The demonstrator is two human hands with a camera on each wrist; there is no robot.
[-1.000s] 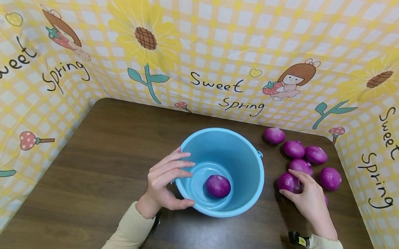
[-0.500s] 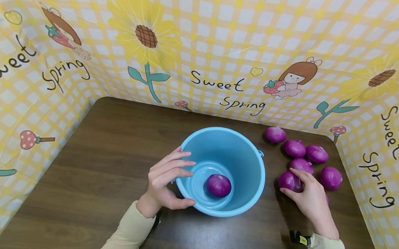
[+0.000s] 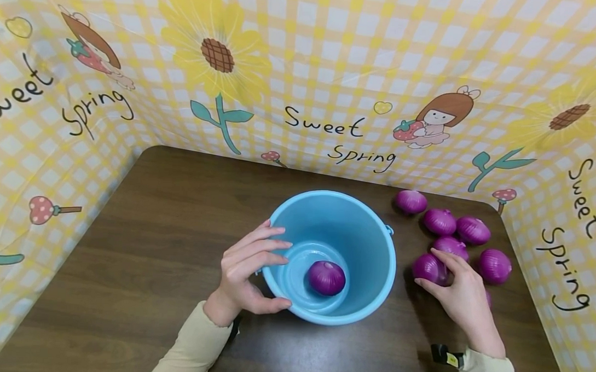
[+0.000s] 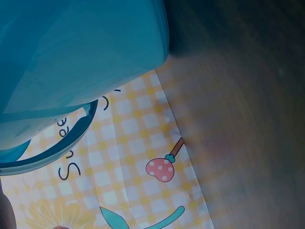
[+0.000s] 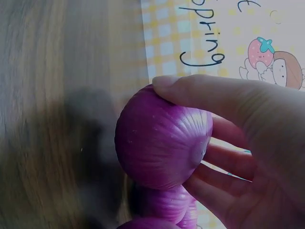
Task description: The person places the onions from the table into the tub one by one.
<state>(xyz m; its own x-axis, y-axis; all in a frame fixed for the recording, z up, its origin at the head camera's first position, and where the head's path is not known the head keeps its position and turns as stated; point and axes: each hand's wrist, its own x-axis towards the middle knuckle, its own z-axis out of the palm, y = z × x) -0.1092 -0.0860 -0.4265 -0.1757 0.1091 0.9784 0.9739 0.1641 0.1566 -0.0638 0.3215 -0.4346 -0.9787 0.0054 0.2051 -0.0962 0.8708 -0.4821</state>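
Note:
A light-blue bucket (image 3: 327, 200) stands upright on the brown table, with one red onion (image 3: 326, 278) on its floor. My left hand (image 3: 248, 272) holds the bucket's left rim, fingertips over the edge and thumb at the near side. In the left wrist view the bucket wall (image 4: 86, 52) and its curved handle (image 4: 71, 143) show, but most of that hand does not. To the right of the bucket, my right hand (image 3: 464, 298) grips another red onion (image 3: 429, 268) between thumb and fingers. Close up in the right wrist view, this onion (image 5: 159, 138) has the thumb across it.
Several more red onions (image 3: 439, 221) lie in a loose group at the table's right, one partly hidden under my right hand. Checked cloth (image 3: 331, 72) walls in the back and both sides of the table (image 3: 143, 246).
The onion in my right hand has shifted slightly left and up, along with the fingers. My left hand and the bucket have stayed in place.

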